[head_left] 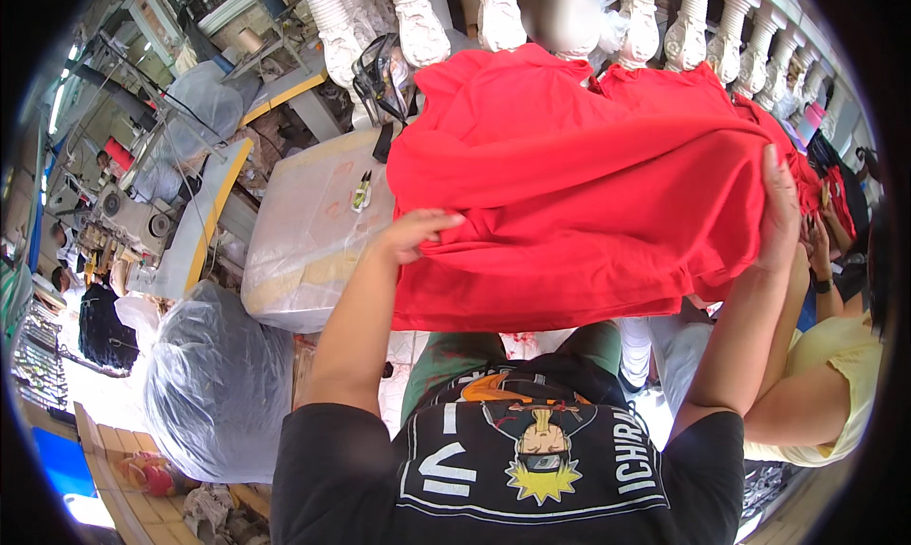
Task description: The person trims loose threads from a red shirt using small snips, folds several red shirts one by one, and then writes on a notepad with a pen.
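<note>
Red cloth (579, 213), between both hands (418, 234) (780, 213), creased

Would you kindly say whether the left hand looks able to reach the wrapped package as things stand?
Probably yes: the left hand is at the left edge of the red cloth, beside the wrapped package, with nothing visible between.

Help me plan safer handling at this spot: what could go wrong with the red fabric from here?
Uneven lay: the red fabric is rumpled between the left hand and the right hand, so folds might get trapped.
Knocked items: small green-and-white items lie on the wrapped package near the fabric's left edge; a sweep of cloth might shift them.
Bumped arms: a co-worker's arm appears close to the person's right forearm, so a wide move could jostle it.
</note>
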The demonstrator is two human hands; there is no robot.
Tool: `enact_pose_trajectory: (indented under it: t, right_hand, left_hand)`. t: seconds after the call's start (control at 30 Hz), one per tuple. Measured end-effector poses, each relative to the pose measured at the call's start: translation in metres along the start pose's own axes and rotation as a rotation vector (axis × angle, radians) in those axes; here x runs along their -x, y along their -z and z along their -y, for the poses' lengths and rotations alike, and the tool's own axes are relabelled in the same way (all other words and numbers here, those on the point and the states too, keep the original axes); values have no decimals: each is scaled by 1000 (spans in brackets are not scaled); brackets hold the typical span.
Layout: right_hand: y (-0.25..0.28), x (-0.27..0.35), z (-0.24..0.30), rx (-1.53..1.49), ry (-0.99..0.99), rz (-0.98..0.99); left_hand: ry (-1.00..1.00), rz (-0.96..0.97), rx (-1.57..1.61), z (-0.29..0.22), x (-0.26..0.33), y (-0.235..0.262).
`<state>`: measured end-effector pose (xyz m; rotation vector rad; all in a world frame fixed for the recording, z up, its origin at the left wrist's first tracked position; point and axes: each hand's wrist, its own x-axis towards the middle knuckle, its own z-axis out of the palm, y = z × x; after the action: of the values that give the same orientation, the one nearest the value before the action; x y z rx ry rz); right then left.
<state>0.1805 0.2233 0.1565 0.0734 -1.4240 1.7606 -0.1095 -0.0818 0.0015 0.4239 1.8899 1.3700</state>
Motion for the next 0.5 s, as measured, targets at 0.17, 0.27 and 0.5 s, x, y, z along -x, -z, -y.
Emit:
enact_pose_trajectory:
  t: [0.17,0.27,0.5]
  right_hand:
    - [-5,0,58,64,209,-447]
    - [-4,-7,79,110,290,-246]
    - [-1,-127,-15,530,-408,142]
  left_hand:
    - [-897,243,640,-95,105,105]
    - [-1096,175,610,-193,183,85]
    - [-673,-8,93,-223,51,135]
